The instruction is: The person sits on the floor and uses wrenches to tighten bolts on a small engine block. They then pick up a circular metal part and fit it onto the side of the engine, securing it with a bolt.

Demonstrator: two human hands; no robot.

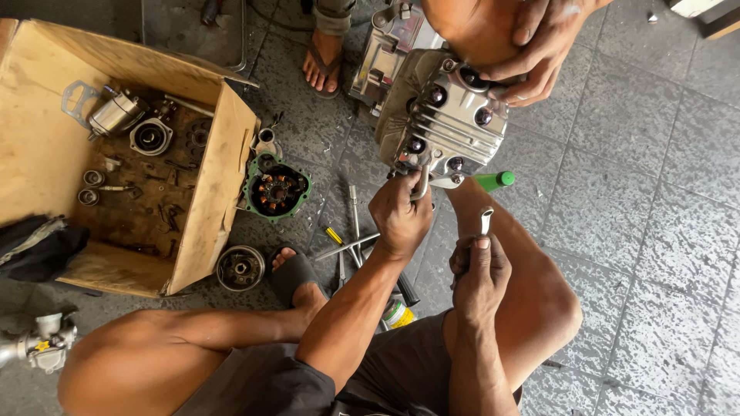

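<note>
Left hand: the left hand (399, 216) was closed around a curved metal handle (422, 183) at the lower edge of the engine block, fingers wrapped tight.
Right hand: the right hand (478, 271) was closed on a small metal tool (486, 221), whose bright end stood up above the fist, just below the block and apart from it.
Engine block: the silver finned engine block (443, 115) sat between the two people, above the wearer's hands and over the grey tiled floor (640, 216); what carried it could not be told.
Other person: a hand (536, 46) of another person gripped the block's top right edge, and a foot in a sandal (324, 65) stood on the floor just left of the block.
Green-handled tool: a green handle (493, 181) stuck out to the right from under the block, beside the wearer's knee.
Cardboard box: an open cardboard box (46, 146) lay at the left, holding greasy engine parts and small rings.
Stator: a round coil plate with a green rim (276, 189) lay on the floor just right of the box.
Round part: a dark circular part (240, 268) lay below the box's corner, by the wearer's sandalled foot.
Loose tools: several metal rods and a yellow-handled screwdriver (333, 235) lay on the floor under the left forearm.
</note>
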